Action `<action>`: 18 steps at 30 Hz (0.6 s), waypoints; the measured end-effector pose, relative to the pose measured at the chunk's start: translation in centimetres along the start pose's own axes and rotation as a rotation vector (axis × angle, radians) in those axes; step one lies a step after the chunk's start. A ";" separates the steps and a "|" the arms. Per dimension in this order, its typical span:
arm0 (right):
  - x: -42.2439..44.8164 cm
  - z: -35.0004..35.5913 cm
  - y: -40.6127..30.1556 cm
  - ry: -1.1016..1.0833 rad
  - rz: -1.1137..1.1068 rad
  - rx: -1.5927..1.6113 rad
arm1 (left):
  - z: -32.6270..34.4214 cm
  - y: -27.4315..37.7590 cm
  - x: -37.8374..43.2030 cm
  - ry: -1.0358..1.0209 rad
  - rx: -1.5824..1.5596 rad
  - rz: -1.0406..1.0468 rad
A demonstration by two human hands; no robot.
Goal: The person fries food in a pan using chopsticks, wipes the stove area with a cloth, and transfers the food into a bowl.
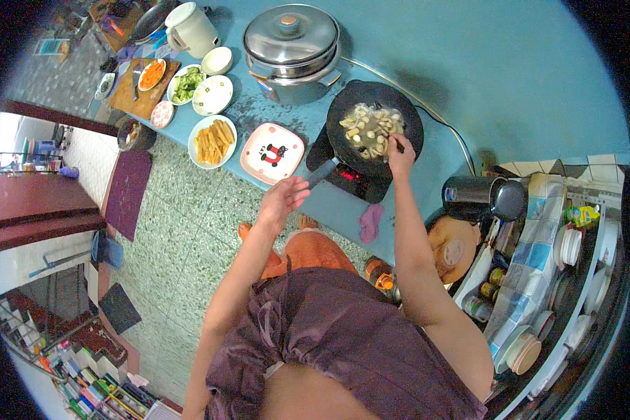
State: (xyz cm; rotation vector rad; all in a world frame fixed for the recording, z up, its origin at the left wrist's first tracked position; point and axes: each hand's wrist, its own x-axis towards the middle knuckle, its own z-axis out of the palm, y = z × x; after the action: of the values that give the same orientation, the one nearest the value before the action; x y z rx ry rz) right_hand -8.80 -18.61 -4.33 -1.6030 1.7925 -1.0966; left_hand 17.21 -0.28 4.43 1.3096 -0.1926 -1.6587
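Observation:
A black wok (341,137) rests on an induction cooker (380,188) whose red display is lit. Pieces of food (371,128) lie in pale liquid in the wok. Over the wok's near right side, my right hand (402,153) has its fingers closed around a small dark handle, apparently a utensil's; its other end is hidden in the food. My left hand (286,198) is beside the end of the wok's grey handle (323,174), fingers apart; whether it touches the handle is unclear. Left of the cooker lies a square plate with a cat picture (273,154).
A lidded steel pot (292,44) stands behind the plate. Farther left are a bowl of yellow strips (213,143), chopped green vegetable (187,85), orange pieces (151,75) and a knife (135,86) on a cutting board (126,100). A pink cloth (370,223) lies at the counter's front edge.

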 end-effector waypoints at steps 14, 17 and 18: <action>1.1 1.8 -1.0 -0.254 -0.287 -0.013 | 1.3 -0.5 0.4 -0.041 0.047 -0.028; -0.1 0.9 -1.4 -0.290 -0.298 -0.033 | 1.2 -0.9 1.0 -0.046 0.087 -0.039; -0.6 0.3 -1.8 -0.288 -0.236 -0.001 | 1.1 -1.1 1.3 -0.045 0.108 -0.042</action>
State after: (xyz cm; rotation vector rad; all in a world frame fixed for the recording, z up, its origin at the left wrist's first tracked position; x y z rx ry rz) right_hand -7.40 -18.06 -3.11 -1.9020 1.4462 -0.9065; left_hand 15.72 -1.16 3.33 1.3659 -0.2866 -1.7350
